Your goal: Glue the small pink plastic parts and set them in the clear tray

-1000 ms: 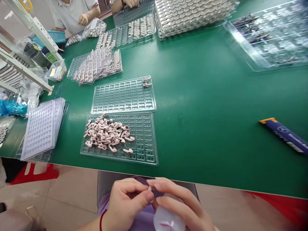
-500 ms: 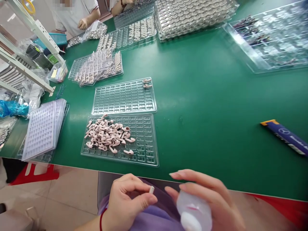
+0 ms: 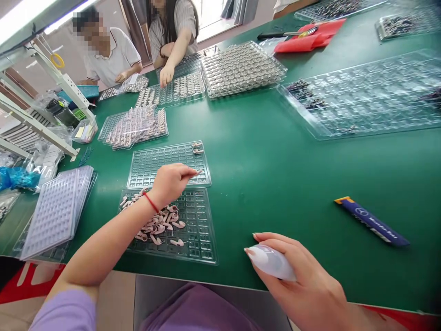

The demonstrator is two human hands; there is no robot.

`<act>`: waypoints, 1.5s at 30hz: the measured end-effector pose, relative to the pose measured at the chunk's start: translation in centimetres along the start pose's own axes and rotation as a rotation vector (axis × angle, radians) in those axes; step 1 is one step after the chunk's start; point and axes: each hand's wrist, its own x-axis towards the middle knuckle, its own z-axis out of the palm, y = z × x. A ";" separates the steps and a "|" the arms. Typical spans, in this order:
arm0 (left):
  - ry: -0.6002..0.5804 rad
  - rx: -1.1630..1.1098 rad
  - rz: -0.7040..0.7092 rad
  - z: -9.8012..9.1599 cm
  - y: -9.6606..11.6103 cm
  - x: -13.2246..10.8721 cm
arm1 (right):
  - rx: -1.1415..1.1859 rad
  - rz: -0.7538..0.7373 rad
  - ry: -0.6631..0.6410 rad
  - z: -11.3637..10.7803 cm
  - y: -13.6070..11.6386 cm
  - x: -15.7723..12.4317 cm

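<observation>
My left hand (image 3: 171, 183) reaches over the upper clear tray (image 3: 151, 158), its fingertips pinched on a small pale earbud shell (image 3: 199, 173) above the tray's right side. The fingers partly hide the shell. Two similar shells (image 3: 197, 151) sit in that tray's top right corner. Under my left forearm, the lower clear tray (image 3: 203, 230) bears a heap of pinkish-white earbud shells (image 3: 163, 223), partly covered by the arm. My right hand (image 3: 306, 280) is wrapped round a translucent squeeze bottle (image 3: 277, 264) near the table's front edge.
A blue strip-like packet (image 3: 372, 220) lies at the right. White trays (image 3: 55, 202) are stacked at the left. Behind are a tall tray stack (image 3: 241, 69), a wide clear tray (image 3: 372, 101) and a red bag (image 3: 312, 37). Two co-workers sit across the green table (image 3: 248, 184).
My left hand has moved from near my lap up and forward over the upper tray, carrying the small shell. My right hand has turned with the bottle and closed round it. The view has tilted up.
</observation>
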 end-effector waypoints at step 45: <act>-0.427 0.140 -0.270 -8.1 1.4 -9.5 | 0.160 0.352 0.065 -0.6 0.4 -0.8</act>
